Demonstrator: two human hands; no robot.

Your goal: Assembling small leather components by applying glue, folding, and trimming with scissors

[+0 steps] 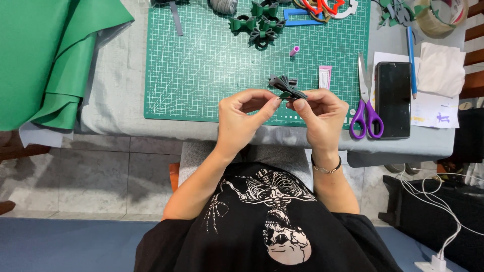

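Here your left hand (pixel 242 113) and right hand (pixel 320 113) both pinch a dark folded foam bow piece (pixel 286 86) between fingertips, above the near edge of the green cutting mat (pixel 201 75), purple-handled scissors (pixel 365 106) lying just right

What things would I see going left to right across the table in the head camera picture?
Green foam sheets → green cutting mat → left hand → right hand → purple scissors → black phone → white cloth.

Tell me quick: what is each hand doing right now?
Left hand: fingers closed, pinching one end of the dark folded foam piece.
Right hand: fingers closed, gripping the same dark folded foam piece from the other side.
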